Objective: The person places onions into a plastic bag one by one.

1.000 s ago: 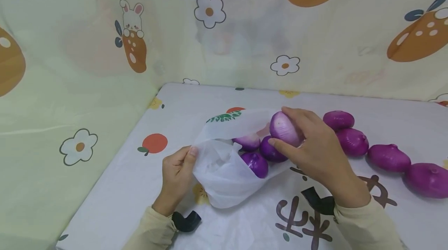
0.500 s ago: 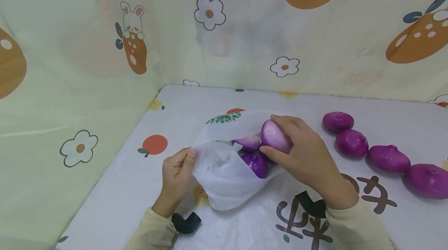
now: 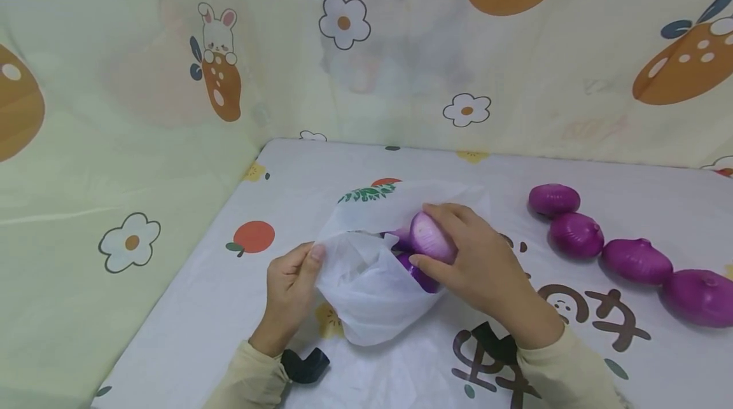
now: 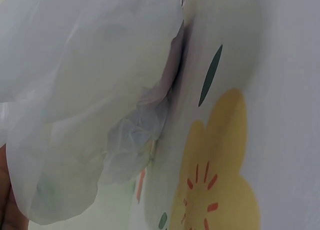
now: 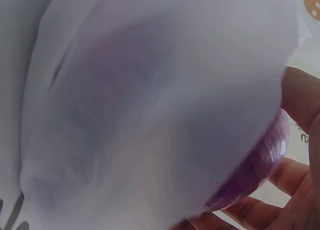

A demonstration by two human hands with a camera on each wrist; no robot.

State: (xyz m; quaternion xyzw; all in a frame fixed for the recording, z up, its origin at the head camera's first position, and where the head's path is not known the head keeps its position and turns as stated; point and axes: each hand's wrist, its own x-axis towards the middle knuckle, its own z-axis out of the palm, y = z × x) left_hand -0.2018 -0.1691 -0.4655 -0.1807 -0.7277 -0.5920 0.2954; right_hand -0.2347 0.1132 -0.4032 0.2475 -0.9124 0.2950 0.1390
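Between thumb and fingers, my left hand [image 3: 292,285] pinches the left edge of a thin white plastic bag [image 3: 372,307]. The bag's mouth faces right, and purple onions [image 3: 420,274] show inside it. My right hand [image 3: 487,269] grips a paler purple-and-white onion [image 3: 431,238] at that mouth, thumb below and fingers over the top. In the right wrist view the bag's translucent film [image 5: 150,115] covers much of the held onion [image 5: 255,170], with fingers curled behind it. The left wrist view shows mostly loose bag film [image 4: 90,89] above the cloth.
Several magenta onions [image 3: 635,260] lie in a slanting row on the right of the white printed tablecloth [image 3: 200,320]. Printed plastic sheeting [image 3: 401,65] rises behind and at the left. A black curved piece [image 3: 306,364] sits at the left wrist.
My right hand has moved left and slightly down with the pale onion, bringing it over the onions in the bag's mouth. The left hand stays on the bag's edge.
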